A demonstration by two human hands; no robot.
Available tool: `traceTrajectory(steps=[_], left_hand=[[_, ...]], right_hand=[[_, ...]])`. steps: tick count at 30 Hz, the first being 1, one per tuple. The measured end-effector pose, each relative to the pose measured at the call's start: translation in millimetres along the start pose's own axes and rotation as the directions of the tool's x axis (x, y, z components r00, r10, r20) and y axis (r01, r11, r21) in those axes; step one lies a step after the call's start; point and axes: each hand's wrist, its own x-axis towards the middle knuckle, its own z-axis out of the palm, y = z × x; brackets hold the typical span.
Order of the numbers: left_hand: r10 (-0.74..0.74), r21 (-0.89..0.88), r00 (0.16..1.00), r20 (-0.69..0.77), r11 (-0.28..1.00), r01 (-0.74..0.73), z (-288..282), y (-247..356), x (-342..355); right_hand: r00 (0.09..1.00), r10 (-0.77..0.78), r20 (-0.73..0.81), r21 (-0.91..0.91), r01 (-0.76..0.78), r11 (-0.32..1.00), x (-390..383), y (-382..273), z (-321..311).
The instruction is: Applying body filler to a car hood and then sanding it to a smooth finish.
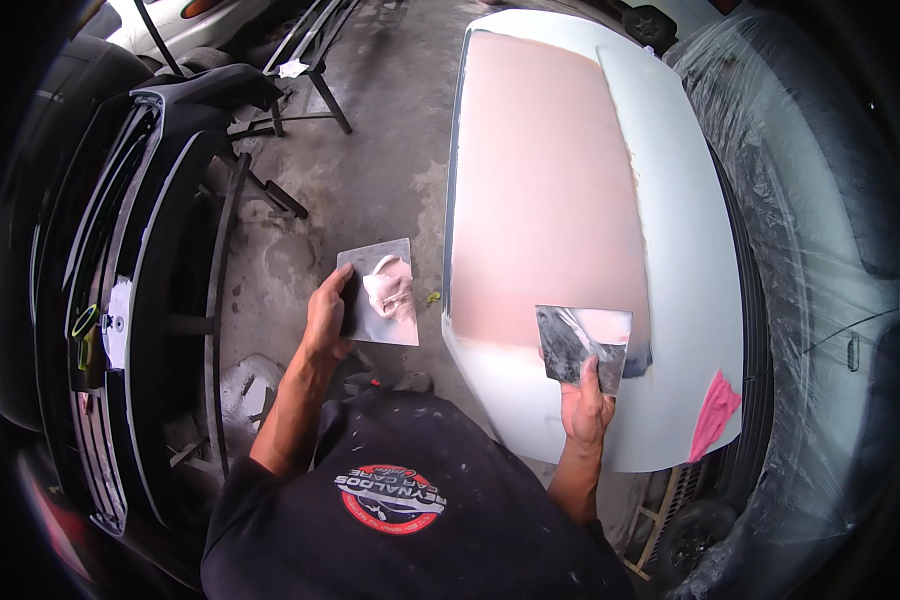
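My left hand [325,312] grips a flat metal mixing plate [368,325] by its left edge. A mound of pale pink body filler [390,288] lies on the plate's right side. In my right hand [585,405] is a wide filler spreader [570,345], smeared grey with pink along its far edge, my thumb pressed on its face. The spreader hovers over or touches the near part of a white car panel [670,250]; which of these I cannot tell. A broad coat of smooth pink filler [545,180] covers much of that panel.
A pink cloth [716,415] lies on the panel's near right corner. Clear plastic sheeting [790,200] drapes a vehicle at right. On the left, a dark bumper [175,250] rests on a stand, with a yellow-green tool [88,325] on it. Concrete floor [385,130] runs between.
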Motion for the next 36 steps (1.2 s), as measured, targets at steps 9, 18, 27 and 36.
traceTrajectory(steps=[9, 18, 27, 36], left_hand=[[-0.048, 0.028, 0.998, 0.043, 0.998, 0.047, -11, 35, 7], [-0.088, 0.107, 0.987, 0.132, 0.992, 0.074, -21, 52, 45], [-0.182, 0.015, 0.977, 0.108, 0.983, 0.182, -8, 25, 24], [-0.067, 0.081, 0.997, -0.028, 0.994, 0.069, -9, 27, 25]], right_hand=[[0.962, 0.095, 0.257, -0.458, 0.035, 0.888, 40, -5, 48], [0.744, 0.070, 0.664, -0.747, 0.657, 0.104, 91, -30, 80], [0.262, 0.213, 0.941, -0.264, 0.964, -0.017, 127, -30, 131], [0.375, 0.079, 0.924, -0.383, 0.904, 0.190, 163, -25, 114]])
